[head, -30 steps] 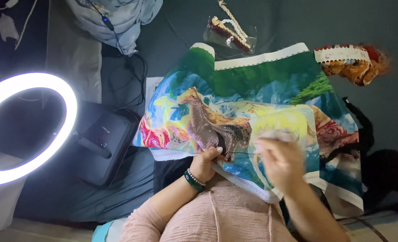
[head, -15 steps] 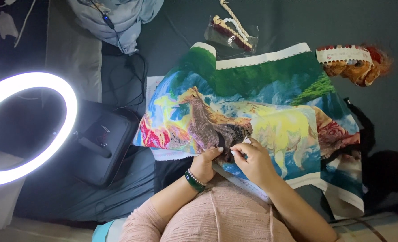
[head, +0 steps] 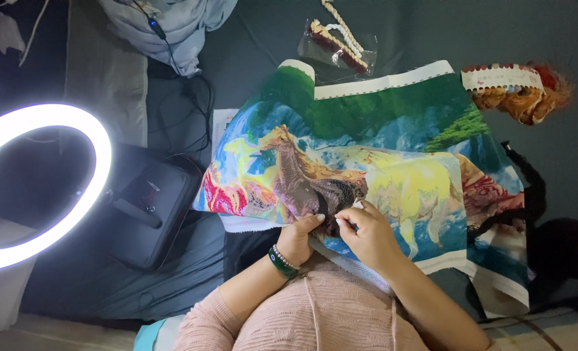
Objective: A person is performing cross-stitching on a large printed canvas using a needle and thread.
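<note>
A large colourful embroidery canvas (head: 393, 136) with horses on green and blue lies over my lap and the dark bed sheet. My left hand (head: 300, 237), with a green bracelet at the wrist, pinches the canvas's lower edge by the brown stitched horse. My right hand (head: 367, 231) rests on the canvas right beside it, fingertips pinched together at the stitched patch, as if on a needle too small to make out. Both sleeves are pink knit.
A lit ring light (head: 39, 185) stands at the left over a black bag (head: 149, 205). Bundles of thread (head: 520, 91) lie at the upper right, a clear packet of thread (head: 334, 49) at the top, crumpled grey cloth with cables (head: 172, 29) at the upper left.
My right hand came down and left across the canvas, from over the yellow horse to the brown stitched patch next to my left hand. The left hand stayed put.
</note>
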